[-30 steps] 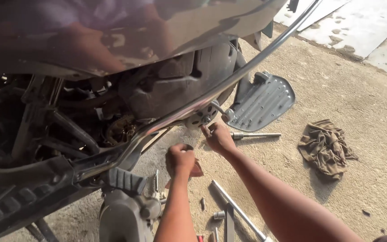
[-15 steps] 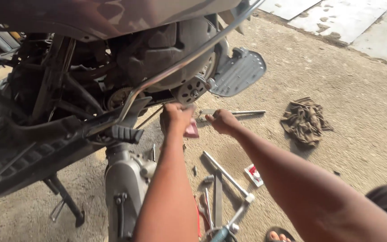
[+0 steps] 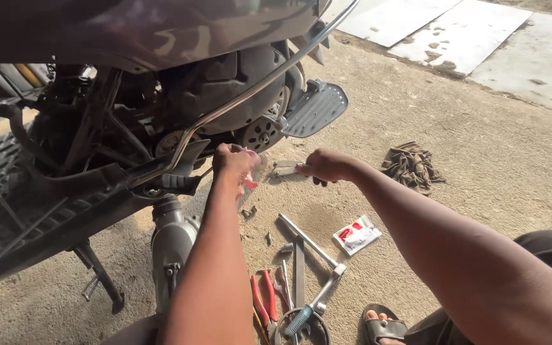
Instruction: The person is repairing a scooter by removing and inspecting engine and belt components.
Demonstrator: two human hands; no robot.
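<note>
Concrete floor (image 3: 480, 166): red-white sachet (image 3: 356, 234) below right hand (image 3: 327, 166).

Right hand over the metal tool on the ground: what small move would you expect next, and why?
Probably a lift: the right hand is closed over the metal tool lying on the concrete, while the left hand holds something pinkish-red by the scooter's chrome bar. Raising the tool toward that spot seems likeliest.

One head camera looks steeply down, close over the workspace.
</note>
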